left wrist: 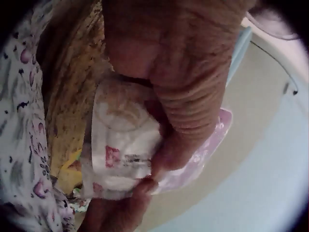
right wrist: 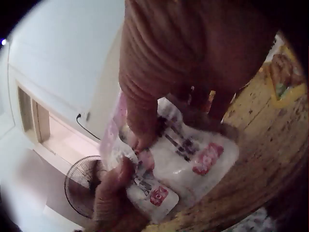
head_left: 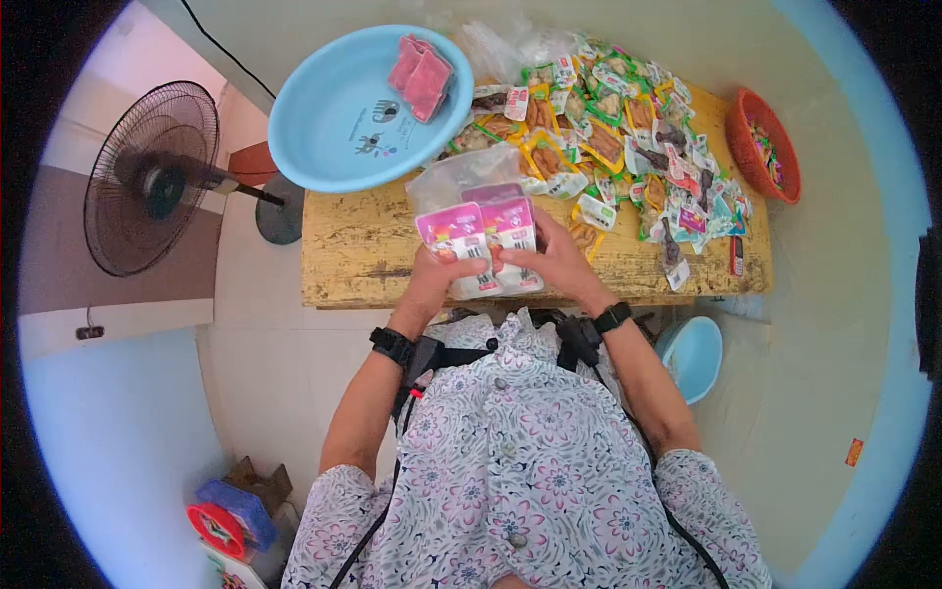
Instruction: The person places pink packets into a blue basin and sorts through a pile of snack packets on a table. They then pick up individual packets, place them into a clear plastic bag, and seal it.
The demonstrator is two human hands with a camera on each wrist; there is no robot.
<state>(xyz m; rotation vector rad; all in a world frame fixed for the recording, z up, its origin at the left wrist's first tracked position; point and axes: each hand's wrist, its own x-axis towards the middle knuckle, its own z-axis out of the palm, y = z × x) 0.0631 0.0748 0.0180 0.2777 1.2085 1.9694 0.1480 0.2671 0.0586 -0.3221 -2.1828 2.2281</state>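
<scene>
Both hands hold a small stack of pink-and-white snack packets (head_left: pixel 510 224) over the table's near edge. My left hand (head_left: pixel 432 280) grips the left side, its thumb across the front. On the other side my right hand (head_left: pixel 564 263) grips the stack with its thumb on the front too. A cloudy clear plastic bag (head_left: pixel 439 183) shows just behind the packets. In the left wrist view, a packet's white lower part (left wrist: pixel 128 145) bears a small red mark. The right wrist view shows two packets (right wrist: pixel 198 157) side by side under the thumbs; the fingers behind them are mostly hidden.
A worn yellow wooden table (head_left: pixel 363 260) carries a large heap of snack packets (head_left: pixel 608 128). A light blue basin (head_left: pixel 324 128) with pink packets (head_left: pixel 422 79) stands at the back left. At right is a red basket (head_left: pixel 743 147); a blue tub (head_left: pixel 695 358) sits below. A fan (head_left: pixel 157 182) stands left.
</scene>
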